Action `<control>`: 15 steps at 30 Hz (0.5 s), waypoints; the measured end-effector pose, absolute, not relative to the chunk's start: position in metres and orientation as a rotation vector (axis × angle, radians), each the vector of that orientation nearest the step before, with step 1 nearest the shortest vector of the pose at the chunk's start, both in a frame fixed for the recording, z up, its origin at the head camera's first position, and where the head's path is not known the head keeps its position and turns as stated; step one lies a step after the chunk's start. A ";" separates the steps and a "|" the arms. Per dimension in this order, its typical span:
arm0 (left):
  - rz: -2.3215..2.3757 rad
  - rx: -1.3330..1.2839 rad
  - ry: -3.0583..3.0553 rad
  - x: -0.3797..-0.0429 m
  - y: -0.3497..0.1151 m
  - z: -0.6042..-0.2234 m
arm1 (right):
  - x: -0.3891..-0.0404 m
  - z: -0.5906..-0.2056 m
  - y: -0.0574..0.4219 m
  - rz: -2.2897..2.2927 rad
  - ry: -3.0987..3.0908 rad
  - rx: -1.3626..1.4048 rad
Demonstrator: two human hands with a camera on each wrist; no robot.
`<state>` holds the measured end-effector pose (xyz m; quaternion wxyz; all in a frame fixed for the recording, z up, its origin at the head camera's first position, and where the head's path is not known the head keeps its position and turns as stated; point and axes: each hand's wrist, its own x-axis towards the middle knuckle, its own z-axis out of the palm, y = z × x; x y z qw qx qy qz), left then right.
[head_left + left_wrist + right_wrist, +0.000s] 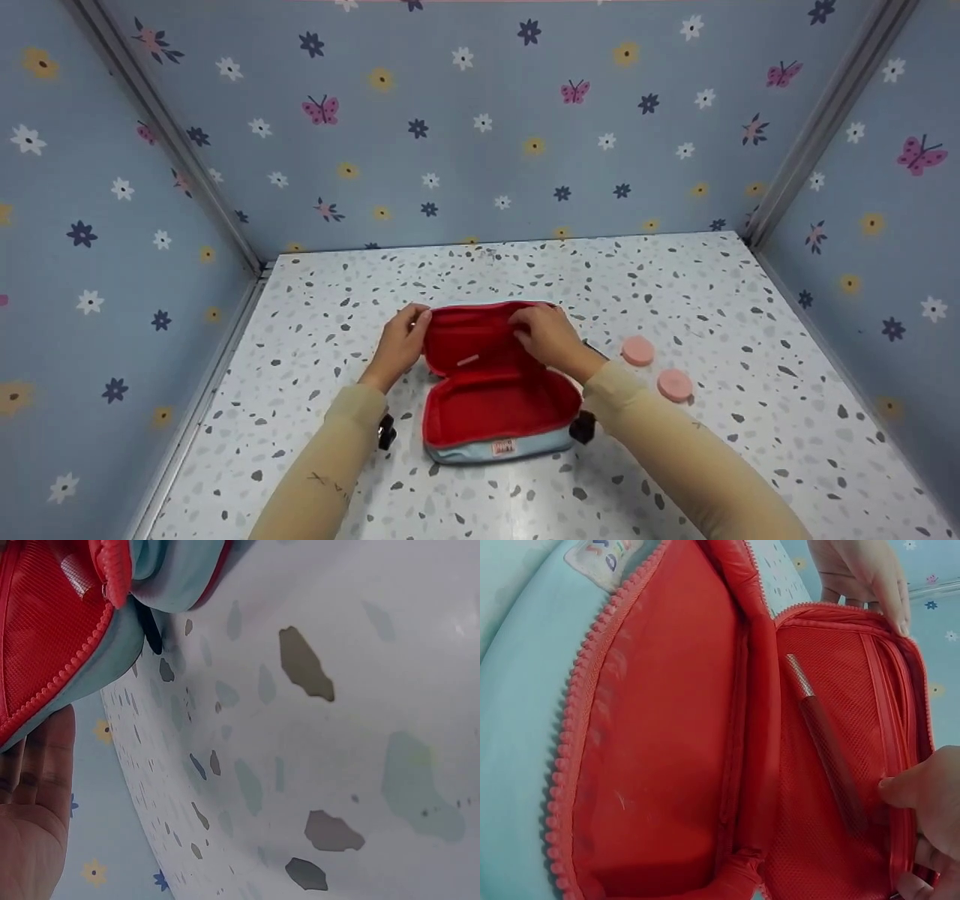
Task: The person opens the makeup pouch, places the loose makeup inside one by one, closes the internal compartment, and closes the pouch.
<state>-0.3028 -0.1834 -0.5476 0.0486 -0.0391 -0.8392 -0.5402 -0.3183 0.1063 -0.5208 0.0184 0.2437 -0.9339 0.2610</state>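
A pencil case (pixel 501 450), light blue outside and red inside, lies unzipped on the table with its lid raised. My left hand (pixel 399 341) grips the lid's left edge, fingers behind it and thumb at the rim. At the lid's right side, my right hand (pixel 551 337) pinches the edge of the inner mesh pocket (pixel 832 802). A slim stick with a silvery end (pixel 801 676) lies in that pocket, mostly behind the red mesh; its kind is unclear. The lower compartment (pixel 667 727) shows bare red lining. Some right fingertips are hidden by the pocket edge.
Two pink round discs (pixel 638 350) lie on the speckled white table (pixel 337 300), right of the case. Flowered blue panels (pixel 480 150) stand at the back and both sides.
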 end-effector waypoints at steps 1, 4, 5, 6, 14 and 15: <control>-1.649 -0.120 -2.559 -0.303 -0.183 -0.548 | -0.318 -0.520 0.108 0.843 -2.887 0.759; -1.657 -0.115 -2.565 -0.303 -0.184 -0.547 | -0.316 -0.517 0.113 0.939 -2.842 0.763; -1.660 -0.112 -2.568 -0.303 -0.184 -0.547 | -0.316 -0.516 0.115 0.969 -2.828 0.764; -1.665 -0.107 -2.571 -0.303 -0.185 -0.547 | -0.315 -0.515 0.117 0.989 -2.818 0.763; -1.663 -0.108 -2.572 -0.303 -0.186 -0.548 | -0.311 -0.510 0.135 0.972 -2.703 0.814; -1.659 -0.110 -2.570 -0.303 -0.186 -0.548 | -0.310 -0.509 0.137 0.976 -2.702 0.808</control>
